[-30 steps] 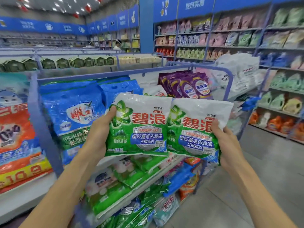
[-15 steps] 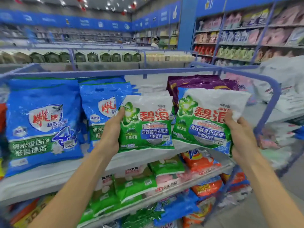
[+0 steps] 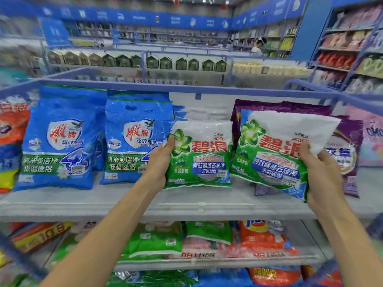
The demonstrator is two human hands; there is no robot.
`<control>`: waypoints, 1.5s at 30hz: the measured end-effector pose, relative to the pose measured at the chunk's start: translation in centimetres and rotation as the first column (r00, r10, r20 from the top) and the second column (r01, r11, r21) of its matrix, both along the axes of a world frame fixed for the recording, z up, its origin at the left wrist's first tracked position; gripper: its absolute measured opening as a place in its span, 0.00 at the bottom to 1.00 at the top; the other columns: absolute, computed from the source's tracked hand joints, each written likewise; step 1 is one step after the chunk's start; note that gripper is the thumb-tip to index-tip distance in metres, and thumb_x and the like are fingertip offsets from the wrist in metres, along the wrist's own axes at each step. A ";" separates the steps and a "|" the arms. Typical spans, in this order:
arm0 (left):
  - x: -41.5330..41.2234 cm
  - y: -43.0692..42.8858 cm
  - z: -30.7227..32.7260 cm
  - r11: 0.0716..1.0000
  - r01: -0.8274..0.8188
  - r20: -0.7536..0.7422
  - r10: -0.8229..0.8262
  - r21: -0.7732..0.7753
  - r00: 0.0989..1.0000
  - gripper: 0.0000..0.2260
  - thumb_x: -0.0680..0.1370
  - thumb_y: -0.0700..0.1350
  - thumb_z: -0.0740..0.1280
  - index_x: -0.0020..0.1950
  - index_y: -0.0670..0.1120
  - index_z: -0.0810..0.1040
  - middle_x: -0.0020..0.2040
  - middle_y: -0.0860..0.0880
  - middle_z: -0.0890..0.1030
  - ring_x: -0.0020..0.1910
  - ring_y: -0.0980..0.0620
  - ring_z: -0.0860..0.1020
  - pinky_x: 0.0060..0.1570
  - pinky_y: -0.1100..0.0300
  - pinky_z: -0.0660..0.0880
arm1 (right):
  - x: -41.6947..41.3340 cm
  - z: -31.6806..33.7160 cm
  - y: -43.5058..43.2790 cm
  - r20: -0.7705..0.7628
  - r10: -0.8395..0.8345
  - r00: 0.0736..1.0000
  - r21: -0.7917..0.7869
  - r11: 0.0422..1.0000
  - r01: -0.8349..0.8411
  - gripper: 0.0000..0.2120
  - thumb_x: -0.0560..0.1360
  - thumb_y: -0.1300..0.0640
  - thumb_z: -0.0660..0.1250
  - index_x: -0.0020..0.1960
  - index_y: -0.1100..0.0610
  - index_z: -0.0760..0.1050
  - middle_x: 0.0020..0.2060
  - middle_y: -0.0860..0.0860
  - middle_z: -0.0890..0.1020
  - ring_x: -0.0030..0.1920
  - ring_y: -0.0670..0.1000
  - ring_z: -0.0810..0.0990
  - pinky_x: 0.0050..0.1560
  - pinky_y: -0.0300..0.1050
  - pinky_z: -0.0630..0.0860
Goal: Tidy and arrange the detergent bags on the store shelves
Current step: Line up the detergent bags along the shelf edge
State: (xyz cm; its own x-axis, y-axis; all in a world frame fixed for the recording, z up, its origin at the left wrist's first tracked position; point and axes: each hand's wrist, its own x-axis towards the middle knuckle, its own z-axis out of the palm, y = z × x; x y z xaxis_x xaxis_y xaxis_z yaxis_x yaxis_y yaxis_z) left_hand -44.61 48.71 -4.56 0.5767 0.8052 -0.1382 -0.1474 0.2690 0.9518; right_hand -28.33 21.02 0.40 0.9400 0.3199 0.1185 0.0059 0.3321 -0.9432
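A head-height view of a supermarket shelf, with both of the person's bare arms reaching up from the bottom of the frame. The left hand (image 3: 163, 160), at centre, grips the left edge of a green and white detergent bag (image 3: 201, 156), which stands upright with its bottom edge at or just above the white shelf board (image 3: 128, 201); contact cannot be confirmed. The right hand (image 3: 320, 175), at right of centre, is clamped on the right side of a second green and white bag (image 3: 273, 150), held tilted, its lower right corner dropping lowest, and clear of the board.

To the left stand two tall blue bags (image 3: 134, 141), upright and side by side. Purple bags (image 3: 344, 154) stand behind and to the right of the tilted bag. Between blue and purple is an open gap, where both green bags are heading by the look of it.

To do this well, seat the left bag squarely, label forward, just beside the blue bags. Then level the right bag, set it down touching its twin, and avoid knocking the purple bags behind.
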 end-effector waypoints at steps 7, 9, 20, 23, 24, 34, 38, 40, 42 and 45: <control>5.4 -0.4 0.1 0.998 -0.051 0.015 0.051 0.019 0.999 0.11 0.81 0.53 0.68 0.56 0.47 0.83 0.51 0.44 0.87 0.52 0.41 0.86 0.56 0.40 0.81 | 3.0 0.2 -0.3 -0.038 0.029 0.999 0.078 0.997 -0.026 0.03 0.82 0.54 0.67 0.53 0.49 0.79 0.48 0.49 0.88 0.44 0.51 0.88 0.39 0.51 0.86; 6.3 -0.7 -0.5 0.988 -0.118 0.018 0.116 0.101 0.993 0.10 0.81 0.51 0.69 0.47 0.46 0.83 0.46 0.46 0.87 0.47 0.43 0.85 0.50 0.47 0.82 | 3.3 -0.3 -0.4 -0.059 0.065 0.996 0.066 0.996 -0.061 0.04 0.81 0.53 0.67 0.55 0.51 0.79 0.50 0.50 0.88 0.45 0.52 0.88 0.39 0.53 0.86; 4.9 -0.5 -0.4 0.977 -0.138 -0.133 0.160 0.161 0.978 0.14 0.82 0.54 0.65 0.47 0.45 0.79 0.46 0.38 0.82 0.47 0.38 0.82 0.53 0.44 0.79 | 1.4 -3.3 4.4 -0.181 0.338 0.924 -0.004 0.939 -0.344 0.11 0.78 0.55 0.70 0.59 0.58 0.78 0.49 0.57 0.88 0.43 0.58 0.88 0.36 0.54 0.85; 3.3 -0.9 0.4 0.979 -0.022 -0.174 0.058 0.202 0.983 0.24 0.80 0.65 0.63 0.67 0.49 0.76 0.64 0.47 0.81 0.63 0.45 0.79 0.66 0.43 0.74 | 0.9 -3.9 6.9 -0.213 0.401 0.891 -0.018 0.910 -0.414 0.13 0.78 0.55 0.71 0.59 0.59 0.77 0.49 0.58 0.88 0.44 0.60 0.88 0.41 0.57 0.86; 2.8 -1.1 0.5 0.986 0.041 -0.166 -0.014 0.159 0.986 0.34 0.75 0.72 0.65 0.72 0.50 0.72 0.67 0.51 0.78 0.66 0.47 0.77 0.68 0.44 0.71 | 0.7 -4.1 7.9 -0.209 0.416 0.885 -0.021 0.903 -0.430 0.12 0.78 0.55 0.71 0.60 0.59 0.78 0.49 0.59 0.88 0.45 0.60 0.88 0.44 0.58 0.86; 0.1 -2.6 -1.2 0.874 0.333 -0.396 -0.182 0.355 0.900 0.33 0.63 0.44 0.85 0.63 0.50 0.76 0.53 0.55 0.87 0.53 0.56 0.85 0.62 0.50 0.79 | 0.3 -5.7 12.4 0.007 0.167 0.986 -0.125 0.978 -0.164 0.05 0.75 0.57 0.76 0.47 0.58 0.83 0.41 0.54 0.88 0.44 0.58 0.87 0.48 0.56 0.83; 0.1 -3.9 -0.4 0.904 0.191 -0.371 -0.040 0.381 0.928 0.36 0.60 0.47 0.86 0.62 0.50 0.73 0.53 0.57 0.84 0.52 0.57 0.83 0.59 0.56 0.77 | 0.8 -5.5 11.8 -0.003 0.147 0.989 -0.149 0.978 -0.146 0.10 0.79 0.52 0.72 0.53 0.58 0.82 0.44 0.53 0.88 0.46 0.55 0.87 0.45 0.50 0.83; -0.4 -4.3 -0.9 0.881 0.190 -0.414 0.008 0.434 0.910 0.39 0.62 0.51 0.85 0.66 0.53 0.68 0.56 0.61 0.80 0.53 0.61 0.79 0.58 0.59 0.72 | 0.3 -5.3 10.5 0.089 0.176 0.980 -0.288 0.947 -0.144 0.15 0.78 0.51 0.73 0.61 0.56 0.78 0.53 0.50 0.85 0.53 0.52 0.85 0.51 0.48 0.82; -1.2 -4.2 -1.4 0.849 0.261 -0.461 -0.022 0.460 0.887 0.43 0.61 0.56 0.85 0.69 0.54 0.66 0.59 0.61 0.80 0.57 0.59 0.80 0.63 0.57 0.73 | -0.6 -5.5 8.5 0.191 0.257 0.947 -0.502 0.855 -0.131 0.29 0.73 0.49 0.78 0.68 0.53 0.70 0.59 0.46 0.79 0.57 0.46 0.80 0.57 0.47 0.79; -1.9 -4.0 -1.2 0.779 0.459 -0.594 -0.141 0.428 0.792 0.55 0.61 0.50 0.86 0.78 0.53 0.54 0.64 0.59 0.76 0.62 0.57 0.78 0.69 0.54 0.71 | -2.2 -6.6 6.5 0.196 0.475 0.858 -0.744 0.642 -0.185 0.45 0.63 0.48 0.85 0.72 0.49 0.63 0.61 0.43 0.73 0.60 0.45 0.75 0.60 0.44 0.72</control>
